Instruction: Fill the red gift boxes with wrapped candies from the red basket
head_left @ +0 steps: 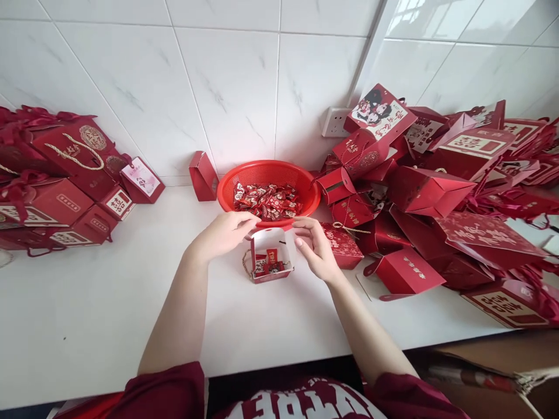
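Observation:
A small red gift box (272,278) with a white inside stands open on the white table. A few red-wrapped candies (272,256) lie in it, and a twisted cord handle (246,265) loops out at its left. My left hand (225,233) is at the box's back left, fingers stretched out towards its upper edge. On the right side, my right hand (318,249) is spread with its fingers bent, close to the box wall. Neither hand visibly grips anything. Just behind the box is a red plastic basket (227,195) holding many wrapped candies (273,201).
A large heap of red gift boxes (419,186) covers the table's right side. More boxes with ribbons (65,174) are stacked at the left. One red box (203,176) stands by the tiled wall, left of the basket. A cardboard box (489,372) sits below the table edge.

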Demonstrator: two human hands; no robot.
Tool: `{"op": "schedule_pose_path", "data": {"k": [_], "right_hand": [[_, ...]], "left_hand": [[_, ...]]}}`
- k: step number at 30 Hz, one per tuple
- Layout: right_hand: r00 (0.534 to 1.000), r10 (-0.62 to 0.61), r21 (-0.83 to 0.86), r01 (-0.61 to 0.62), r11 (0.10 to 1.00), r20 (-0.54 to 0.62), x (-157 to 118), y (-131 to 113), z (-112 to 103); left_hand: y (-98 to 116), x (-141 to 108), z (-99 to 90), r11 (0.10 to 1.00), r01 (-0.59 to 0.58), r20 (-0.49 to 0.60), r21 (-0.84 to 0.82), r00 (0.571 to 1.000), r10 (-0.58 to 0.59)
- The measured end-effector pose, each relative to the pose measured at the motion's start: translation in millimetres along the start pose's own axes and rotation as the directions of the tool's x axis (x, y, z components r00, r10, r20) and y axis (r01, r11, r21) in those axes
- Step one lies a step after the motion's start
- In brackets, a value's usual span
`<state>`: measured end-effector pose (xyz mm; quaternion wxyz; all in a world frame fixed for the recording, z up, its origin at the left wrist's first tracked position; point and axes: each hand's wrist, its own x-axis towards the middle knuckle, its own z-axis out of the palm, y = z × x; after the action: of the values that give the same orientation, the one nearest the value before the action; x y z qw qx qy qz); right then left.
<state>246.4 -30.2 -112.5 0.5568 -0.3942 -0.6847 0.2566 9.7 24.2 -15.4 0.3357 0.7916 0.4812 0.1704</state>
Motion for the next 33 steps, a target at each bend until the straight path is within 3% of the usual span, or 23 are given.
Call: {"op": "schedule_pose_path", "data": {"k": [2,4,7,11,14,19,22,27,33], "right_hand": [[1.0,0.002,0.056,-0.001,0.998,-0.028,-10,7,3],[1.0,-0.007,0.079,0.006,0.997,0.015,-17,11,5],[0.994,-0.039,0.046,0.034,0.998,0.1,-23,13,8],[0.993,-0.053,-0.003,0.054,0.999,0.101,-27,16,16],[0.995,-0.032,-0.012,0.033,0.999,0.1,-29,16,23],[0.98,-0.074,-0.065,0.088,0.994,0.187,-30,11,22],[0.964,-0.092,-0.106,0.121,0.987,0.248,-28,13,18],[0.957,-0.093,-0.104,0.126,0.987,0.276,-29,17,16],[0.987,0.015,-0.12,0.005,0.993,0.159,-31,11,25]], "left_hand": [[-5,-5,7.3,1.0,0.007,-0.062,-0.011,0.998,-0.008],[-15,-10,21.1,0.998,-0.021,-0.14,-0.06,0.99,0.013],[-37,-14,50.8,0.972,-0.162,-0.272,-0.169,0.956,0.112],[-65,-17,87.6,0.89,-0.355,-0.471,-0.285,0.861,0.193],[-76,-19,103.8,0.866,-0.417,-0.578,-0.277,0.792,0.196],[-76,-24,113.4,0.834,-0.523,-0.615,-0.178,0.72,0.321],[-76,-27,112.6,0.812,-0.581,-0.568,-0.057,0.688,0.451],[-77,-27,107.0,0.808,-0.588,-0.471,0.03,0.705,0.53],[-74,-27,109.9,0.885,-0.454,-0.515,0.106,0.736,0.439]]}}
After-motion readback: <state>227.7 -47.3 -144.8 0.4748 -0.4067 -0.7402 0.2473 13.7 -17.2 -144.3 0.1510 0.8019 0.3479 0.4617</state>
